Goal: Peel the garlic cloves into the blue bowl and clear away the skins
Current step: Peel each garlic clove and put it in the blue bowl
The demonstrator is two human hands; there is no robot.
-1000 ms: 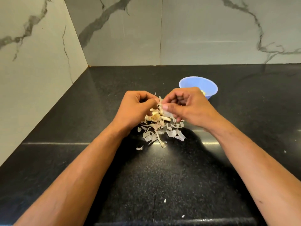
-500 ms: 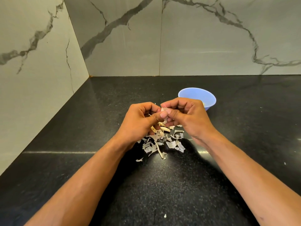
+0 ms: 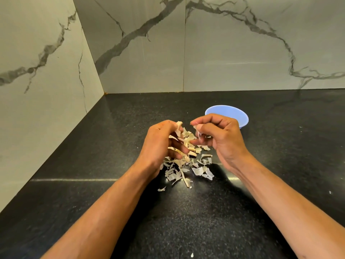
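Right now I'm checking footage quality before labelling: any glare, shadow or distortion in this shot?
Head view: a bright glare streak crosses the black countertop; the forearms cast a dark shadow near the garlic skins; wide-angle distortion tilts the marble wall; the right hand partly hides the blue bowl.

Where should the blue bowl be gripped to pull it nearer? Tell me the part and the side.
Grip the blue bowl at its rim on the right side, coming from above with thumb inside and fingers outside. It stands upright and open-topped on the countertop, and the right hand hides its near-left edge, so the right rim is the free part.
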